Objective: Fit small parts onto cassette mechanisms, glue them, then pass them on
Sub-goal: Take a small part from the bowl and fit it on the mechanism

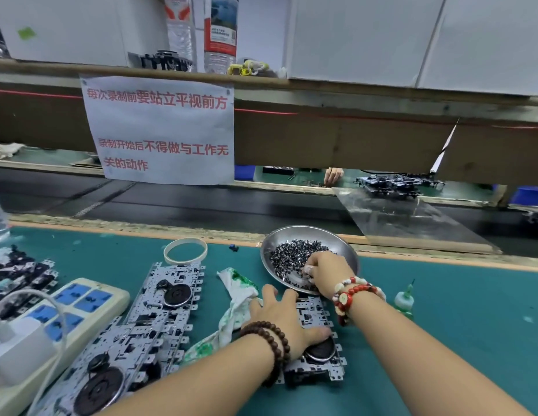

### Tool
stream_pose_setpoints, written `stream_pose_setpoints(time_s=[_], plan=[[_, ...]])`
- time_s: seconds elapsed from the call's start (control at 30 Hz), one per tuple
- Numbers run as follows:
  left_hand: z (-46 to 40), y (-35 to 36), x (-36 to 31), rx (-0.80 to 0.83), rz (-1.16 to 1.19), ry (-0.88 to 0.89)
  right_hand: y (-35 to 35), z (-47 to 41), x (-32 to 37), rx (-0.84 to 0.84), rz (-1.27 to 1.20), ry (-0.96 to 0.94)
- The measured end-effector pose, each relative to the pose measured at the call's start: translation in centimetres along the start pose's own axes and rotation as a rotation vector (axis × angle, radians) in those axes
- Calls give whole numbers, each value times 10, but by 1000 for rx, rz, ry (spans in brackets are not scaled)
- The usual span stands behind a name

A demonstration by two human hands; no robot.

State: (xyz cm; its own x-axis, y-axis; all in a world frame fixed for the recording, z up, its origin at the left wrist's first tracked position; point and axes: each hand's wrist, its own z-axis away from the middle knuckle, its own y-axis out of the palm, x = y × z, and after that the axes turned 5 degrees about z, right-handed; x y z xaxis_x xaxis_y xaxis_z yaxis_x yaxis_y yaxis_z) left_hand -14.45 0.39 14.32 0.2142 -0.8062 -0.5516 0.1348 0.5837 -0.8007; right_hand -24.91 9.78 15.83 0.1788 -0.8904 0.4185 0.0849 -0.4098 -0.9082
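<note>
A cassette mechanism (317,331), a punched metal plate with a black flywheel, lies on the green mat in front of me. My left hand (284,316) rests on it with straight fingers, the thumb beside the flywheel. My right hand (326,270) reaches into a steel bowl (291,235) and its curled fingertips dig into the heap of small dark parts (287,255); whether a part is pinched I cannot tell. A small green-capped glue bottle (404,300) stands to the right of my right wrist.
Several more mechanisms (159,313) lie in a row on the left, beside a white power strip (66,313). A green-stained rag (237,292) lies by my left hand. A tape ring (185,250) sits further back. A black conveyor belt (201,202) runs behind the mat.
</note>
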Motion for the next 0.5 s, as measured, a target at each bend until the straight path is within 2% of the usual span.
stream_pose_setpoints(time_s=[0.17,0.3,0.5], plan=[[-5,0,3,-14,16,-1,-7,19,2,40,-131,-49],[-5,0,3,-46,4,-4,-7,34,-2,-29,-182,-115],[-4,2,9,-60,54,34,-8,38,-5,-85,-239,-95]])
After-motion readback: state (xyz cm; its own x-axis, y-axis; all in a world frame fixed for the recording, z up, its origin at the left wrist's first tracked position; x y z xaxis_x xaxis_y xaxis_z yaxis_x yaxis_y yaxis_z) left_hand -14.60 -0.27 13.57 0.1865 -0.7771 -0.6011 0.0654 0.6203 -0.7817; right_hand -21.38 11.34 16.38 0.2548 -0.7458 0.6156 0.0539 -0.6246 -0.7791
